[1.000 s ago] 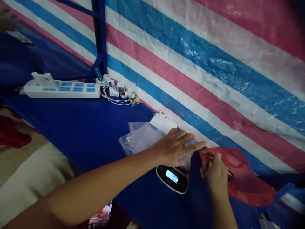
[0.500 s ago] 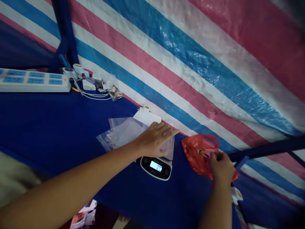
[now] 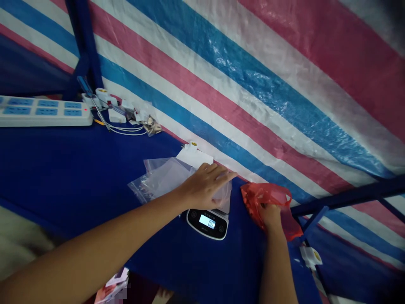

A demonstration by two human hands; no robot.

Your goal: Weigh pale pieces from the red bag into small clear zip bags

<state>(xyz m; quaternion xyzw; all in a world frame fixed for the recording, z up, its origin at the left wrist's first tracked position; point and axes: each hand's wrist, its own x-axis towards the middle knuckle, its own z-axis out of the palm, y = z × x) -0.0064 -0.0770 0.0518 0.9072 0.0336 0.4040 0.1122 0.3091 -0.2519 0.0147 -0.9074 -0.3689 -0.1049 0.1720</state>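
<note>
My left hand (image 3: 209,185) is over the plate of a digital kitchen scale (image 3: 207,223), index finger stretched to the right. A clear plastic bag (image 3: 224,195) shows between its thumb and fingers, and the hand appears to hold it by the mouth. The scale's lit display reads 0.0. To the right, my right hand (image 3: 270,215) reaches into a red plastic carrier bag (image 3: 286,223). Its fingertips are hidden inside, so what they touch cannot be seen. More clear zip bags (image 3: 161,177) lie spread left of the scale, partly behind my left forearm.
A white power strip (image 3: 47,112) lies at the left, beside a screwdriver (image 3: 91,99), white cables and small packets (image 3: 152,124). A white card (image 3: 196,157) lies behind the scale. Striped plastic sheeting (image 3: 221,84) rises behind the blue table (image 3: 79,169). A white clip (image 3: 311,256) hangs at right.
My right hand has moved left and deeper into the red bag, whose handle side has shifted. The scale's reading went from 0.4 to 0.0. My left hand stays in place.
</note>
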